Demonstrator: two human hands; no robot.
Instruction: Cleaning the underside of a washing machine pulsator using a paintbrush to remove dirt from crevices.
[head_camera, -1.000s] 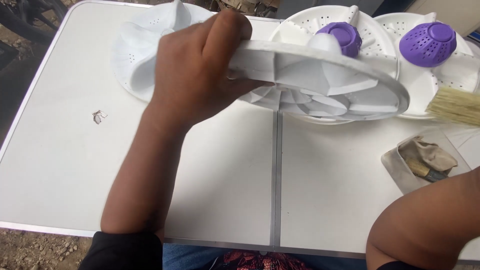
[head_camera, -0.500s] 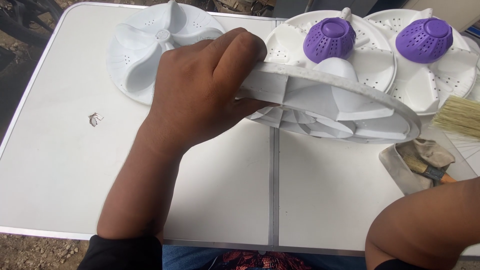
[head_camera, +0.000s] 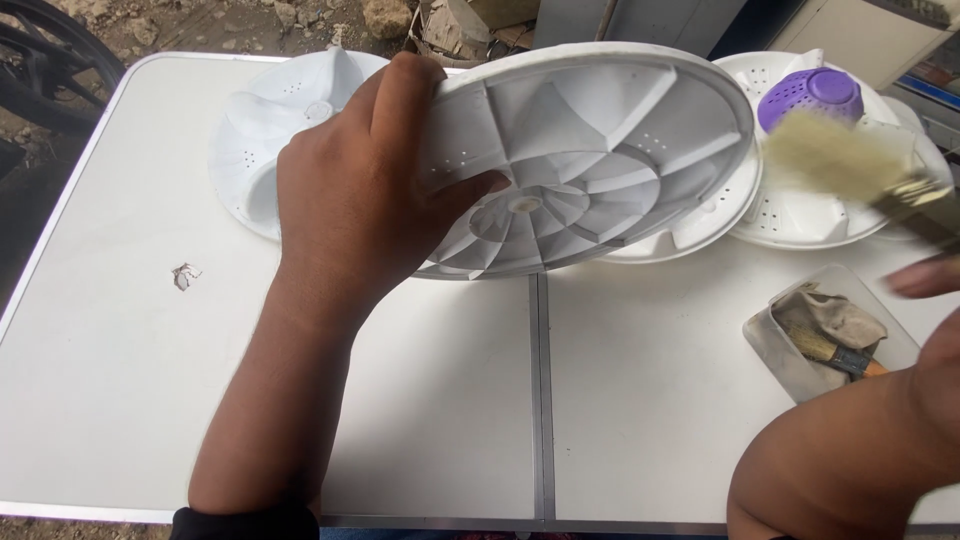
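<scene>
white ribbed disc (head_camera: 590, 160) sits clamped at its rim in your left hand (head_camera: 360, 210); keep it tilted, underside up, while your right hand (head_camera: 925, 275) grips the brush (head_camera: 840, 160) and sweeps between ribs.

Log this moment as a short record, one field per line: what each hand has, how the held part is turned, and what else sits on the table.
left hand: grips the rim of a white ribbed plastic disc
disc pose: lifted off the table, tilted, ribbed underside facing the camera
right hand: at the frame edge, blurred, holding a paintbrush with its bristles close to the disc's right edge
table: white, folding
on table: white disc at back left; white disc with a purple cap; small tray with a rag and tool; paper scrap
</scene>
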